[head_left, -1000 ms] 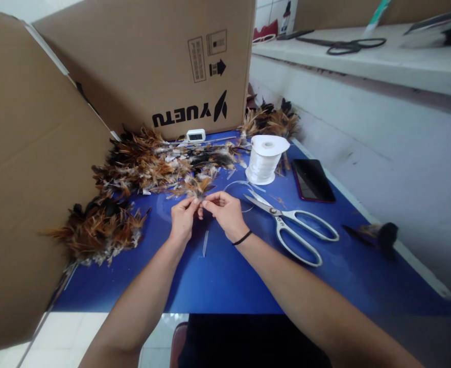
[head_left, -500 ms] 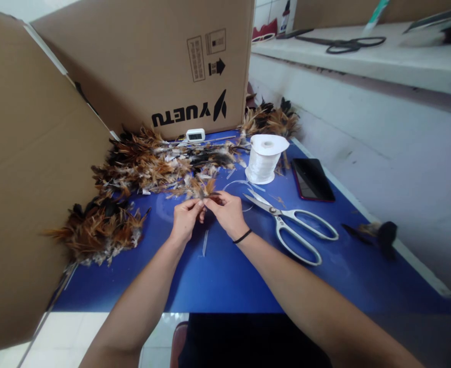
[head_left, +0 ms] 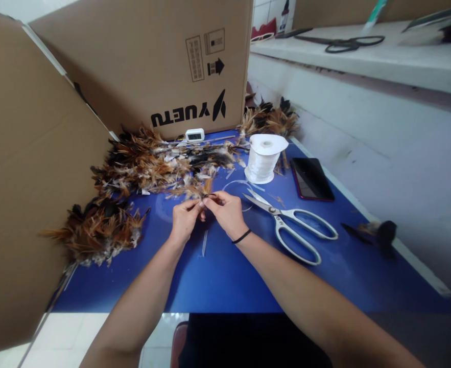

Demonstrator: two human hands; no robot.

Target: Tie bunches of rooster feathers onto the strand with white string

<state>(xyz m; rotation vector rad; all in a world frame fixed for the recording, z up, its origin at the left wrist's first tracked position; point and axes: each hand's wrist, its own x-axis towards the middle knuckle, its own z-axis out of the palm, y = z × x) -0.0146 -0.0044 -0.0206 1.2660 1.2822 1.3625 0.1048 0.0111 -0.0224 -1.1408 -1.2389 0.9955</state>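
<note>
Both my hands meet over the blue table, thumbs and fingertips pinched together. Between them is a small bunch of brown feathers, its tips pointing away from me. My left hand grips its base from the left. My right hand, with a black band at the wrist, pinches the same base from the right. The exact spot between the fingertips is hidden. A clear ribbon strip lies just below my hands. Right of them rest large scissors with pale handles, and behind these stands a spool of white ribbon.
Brown and black feather piles cover the table's back left, with another heap nearer. A phone lies at the right. A small clock stands before a cardboard box. Dark scissors lie on the ledge.
The feathers between my fingertips have shifted slightly, with fewer tips showing on the right. My hands keep nearly the same place and pinch.
</note>
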